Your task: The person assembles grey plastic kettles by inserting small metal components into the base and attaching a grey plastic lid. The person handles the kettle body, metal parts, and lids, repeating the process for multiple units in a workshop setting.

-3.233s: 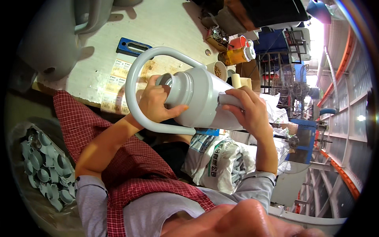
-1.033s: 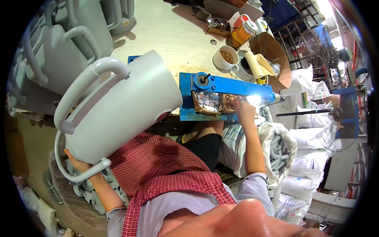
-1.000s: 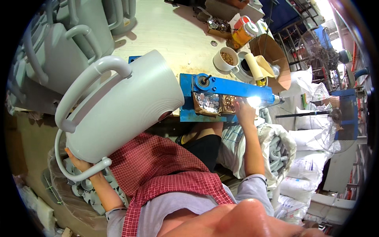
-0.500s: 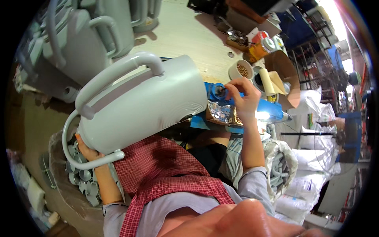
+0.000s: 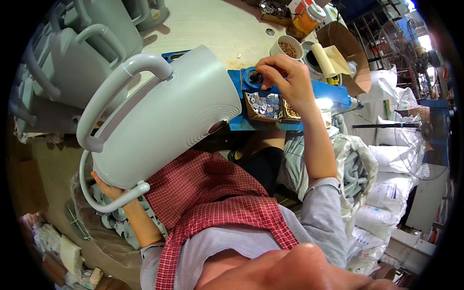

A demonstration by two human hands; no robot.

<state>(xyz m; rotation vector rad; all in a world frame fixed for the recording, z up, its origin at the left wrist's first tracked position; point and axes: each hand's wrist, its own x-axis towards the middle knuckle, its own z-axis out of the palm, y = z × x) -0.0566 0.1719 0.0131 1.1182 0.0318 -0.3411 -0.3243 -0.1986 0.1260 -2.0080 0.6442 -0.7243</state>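
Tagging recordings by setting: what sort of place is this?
Probably a factory or assembly workshop: several matching grey jugs, a blue machine beside boxed shiny discs, and piled white sacks.

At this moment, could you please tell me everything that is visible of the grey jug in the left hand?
Smooth and plastic-looking, the grey jug has a thick side handle, a thinner loop at its lower-left end, and curved ridges around a dark oval near the other. It slants up to the right in the picture, toward the blue machine; contact is unclear. The left hand holds the lower end.
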